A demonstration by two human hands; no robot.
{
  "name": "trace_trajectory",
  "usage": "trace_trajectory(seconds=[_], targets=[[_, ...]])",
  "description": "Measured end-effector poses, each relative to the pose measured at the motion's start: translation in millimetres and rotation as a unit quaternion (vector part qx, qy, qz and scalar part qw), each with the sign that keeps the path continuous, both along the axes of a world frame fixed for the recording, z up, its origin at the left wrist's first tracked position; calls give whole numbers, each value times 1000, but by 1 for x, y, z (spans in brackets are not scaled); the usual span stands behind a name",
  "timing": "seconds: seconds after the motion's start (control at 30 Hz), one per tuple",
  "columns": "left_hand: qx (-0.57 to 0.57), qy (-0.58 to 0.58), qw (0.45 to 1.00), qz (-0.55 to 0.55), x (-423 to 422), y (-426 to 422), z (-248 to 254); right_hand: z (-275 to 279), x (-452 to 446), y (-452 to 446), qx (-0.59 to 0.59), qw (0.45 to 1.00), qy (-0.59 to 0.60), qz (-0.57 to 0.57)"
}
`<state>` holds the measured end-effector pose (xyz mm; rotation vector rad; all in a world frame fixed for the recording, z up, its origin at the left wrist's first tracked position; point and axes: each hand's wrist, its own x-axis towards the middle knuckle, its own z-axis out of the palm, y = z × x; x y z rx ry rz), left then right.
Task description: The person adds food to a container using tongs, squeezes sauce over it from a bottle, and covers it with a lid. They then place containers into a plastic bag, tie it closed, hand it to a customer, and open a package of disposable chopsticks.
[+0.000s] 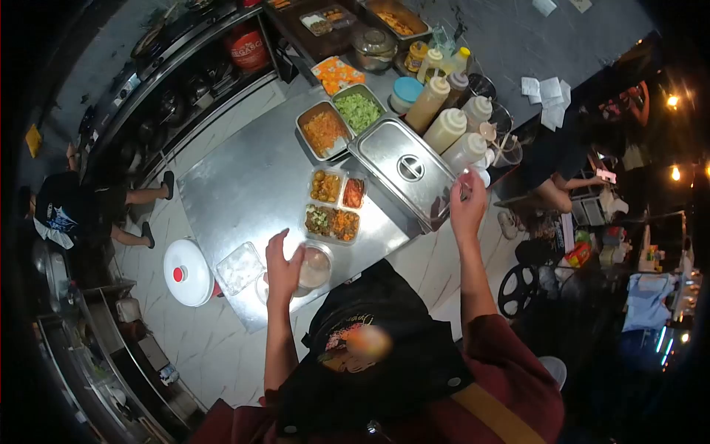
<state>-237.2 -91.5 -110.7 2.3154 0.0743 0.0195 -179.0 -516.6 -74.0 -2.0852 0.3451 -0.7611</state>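
My left hand [283, 272] is open, its thumb apart from the fingers, over the near side of the steel table. Beside it are a clear round container [316, 268] and a clear rectangular lid or tray [240, 268]. My right hand [469, 211] has loosely bent fingers, held apart, by the right corner of a steel pan lid [384, 157]; I see nothing in it. Between the hands sits a clear compartment tray [333, 207] of food: potato-like chunks, a red side, and a larger part with meat, chopped greens and orange shreds.
Steel pans of orange shreds [324, 133] and chopped greens [357, 111] stand behind the tray. Several squeeze bottles [445, 129] crowd the back right. A white lidded bucket [188, 272] stands at left. One person [70, 203] is at far left, another [555, 163] at right.
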Motion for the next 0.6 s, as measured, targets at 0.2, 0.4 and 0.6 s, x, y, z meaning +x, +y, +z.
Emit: trace_trajectory(seconds=[0.2,0.4,0.6], targets=[[-50,27,998,-3,113,8,-123,22,137,-36,-203,979,19,27],[-23,117,993,4,140,-5,-140,4,181,-30,-94,991,89,-4],[-89,116,985,95,115,2,-132,-19,178,-10,-145,989,-8,-35]])
